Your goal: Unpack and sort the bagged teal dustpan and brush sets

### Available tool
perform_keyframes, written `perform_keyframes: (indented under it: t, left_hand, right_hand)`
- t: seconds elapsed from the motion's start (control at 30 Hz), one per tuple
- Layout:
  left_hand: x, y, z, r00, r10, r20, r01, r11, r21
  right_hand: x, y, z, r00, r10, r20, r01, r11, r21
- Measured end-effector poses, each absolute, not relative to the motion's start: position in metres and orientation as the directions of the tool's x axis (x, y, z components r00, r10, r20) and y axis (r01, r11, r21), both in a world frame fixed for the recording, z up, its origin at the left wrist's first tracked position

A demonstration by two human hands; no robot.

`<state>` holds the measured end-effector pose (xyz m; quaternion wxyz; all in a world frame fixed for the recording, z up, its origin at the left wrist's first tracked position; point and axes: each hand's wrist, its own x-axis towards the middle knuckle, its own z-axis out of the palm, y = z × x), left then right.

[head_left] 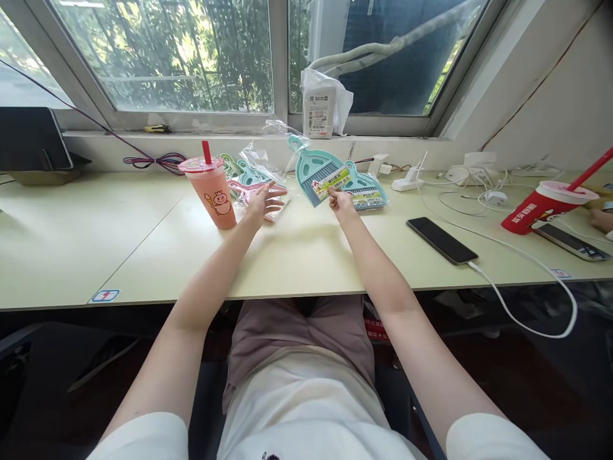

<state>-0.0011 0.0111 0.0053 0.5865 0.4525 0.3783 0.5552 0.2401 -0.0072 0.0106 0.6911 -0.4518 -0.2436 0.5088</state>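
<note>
Between the thumb and fingers of my right hand [341, 202] is the lower edge of a teal mini dustpan set [316, 167] with a yellow label and grey bristles. It tilts up off the table in its clear wrapping. Just right of it, a second teal dustpan set [366, 185] lies on the table. My left hand [263, 202] is open, fingers spread, over a pink dustpan set [238, 186] in clear plastic. Whether it touches the wrapping, I cannot tell. Behind that lie another teal set [251, 171] and a green one [230, 167], partly hidden.
A pink cup [215, 201] with a red straw stands left of my left hand. To the right are a charging phone [441, 239], a white power strip [407, 181], a red cup [536, 211] and another person's hand [602, 220]. A bagged box [318, 114] sits on the windowsill.
</note>
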Motion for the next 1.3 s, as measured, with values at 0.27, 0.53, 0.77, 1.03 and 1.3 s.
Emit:
perform_keyframes:
  t: [0.27,0.53,0.77,1.03,1.3]
  left_hand:
    - [-0.015,0.019,0.003,0.094,0.995,0.019,-0.331,0.013,0.943]
    - [-0.017,0.022,0.010,-0.056,0.998,0.017,-0.590,-0.047,0.806]
    - [-0.017,0.009,0.019,0.319,0.947,0.028,-0.302,0.073,0.951]
    - [0.014,-0.010,0.005,0.417,0.899,0.136,-0.091,-0.108,0.990]
    - [0.012,-0.003,0.000,-0.140,0.935,0.325,0.126,-0.309,0.943]
  right_hand:
    - [0.243,-0.007,0.007,0.109,0.983,-0.146,-0.306,-0.107,-0.946]
    - [0.239,-0.009,0.004,0.149,0.949,-0.277,-0.382,-0.203,-0.902]
    - [0.237,-0.008,0.005,0.271,0.925,-0.268,-0.562,-0.073,-0.824]
    - [0.230,-0.016,0.017,0.089,0.995,-0.046,-0.347,-0.012,-0.938]
    - [0.248,-0.009,0.003,0.097,0.986,-0.137,0.549,-0.167,-0.819]
